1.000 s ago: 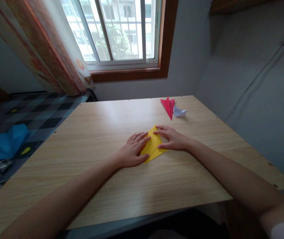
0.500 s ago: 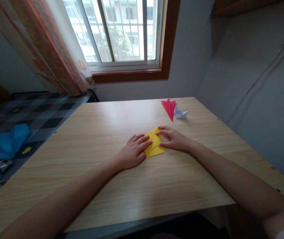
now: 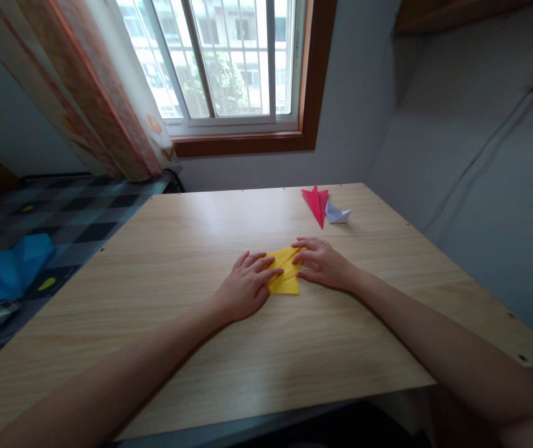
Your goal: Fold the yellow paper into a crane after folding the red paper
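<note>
A small folded yellow paper [image 3: 286,284] lies flat near the middle of the wooden table [image 3: 192,373], with crease lines or flap edges across its top. On its left side rests my left hand [image 3: 248,286], palm down, fingers spread over the paper. My right hand [image 3: 323,264] is at the right side, fingers apart and curved, their tips touching the paper's right and upper right edge. The fingers of both hands cover parts of the paper's edges.
Toward the back right of the table lie a red paper plane [image 3: 316,204] and a white paper boat [image 3: 338,214]. A blue folded paper [image 3: 9,267] rests on the checkered bed [image 3: 84,205] at the left. A window [image 3: 229,68] is behind the table.
The yellow paper has turned slightly clockwise, its lower edge shifting left. My right hand has moved along with it and stays at its right side.
</note>
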Available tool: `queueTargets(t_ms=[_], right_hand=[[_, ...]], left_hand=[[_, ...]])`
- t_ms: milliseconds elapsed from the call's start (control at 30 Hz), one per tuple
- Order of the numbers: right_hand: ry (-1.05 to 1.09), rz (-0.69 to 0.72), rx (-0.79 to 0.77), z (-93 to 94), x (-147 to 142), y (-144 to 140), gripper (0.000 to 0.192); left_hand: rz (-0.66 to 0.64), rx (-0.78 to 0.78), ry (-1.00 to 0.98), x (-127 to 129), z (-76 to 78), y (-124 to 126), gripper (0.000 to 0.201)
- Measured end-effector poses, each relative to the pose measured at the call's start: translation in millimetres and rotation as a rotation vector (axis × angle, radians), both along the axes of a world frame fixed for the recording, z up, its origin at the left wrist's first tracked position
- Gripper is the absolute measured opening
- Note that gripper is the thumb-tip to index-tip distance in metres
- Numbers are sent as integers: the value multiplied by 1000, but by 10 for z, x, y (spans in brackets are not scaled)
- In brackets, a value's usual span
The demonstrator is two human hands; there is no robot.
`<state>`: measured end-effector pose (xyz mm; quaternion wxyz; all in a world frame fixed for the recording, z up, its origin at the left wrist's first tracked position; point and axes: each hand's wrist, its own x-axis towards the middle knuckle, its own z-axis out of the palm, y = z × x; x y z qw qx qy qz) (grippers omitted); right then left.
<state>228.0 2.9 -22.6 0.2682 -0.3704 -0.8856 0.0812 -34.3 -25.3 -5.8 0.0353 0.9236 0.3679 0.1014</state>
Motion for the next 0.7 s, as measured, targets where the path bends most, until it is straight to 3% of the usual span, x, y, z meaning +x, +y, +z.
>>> queueTargets(t_ms=[367,700], right_hand=[[-29,121,77,8,-35,-7,12],[-26,159,122,-17,-56,4,13]], left_hand=[[3,25,-50,-66,-24,76,38],[-72,46,-124,-80,7,113,26]])
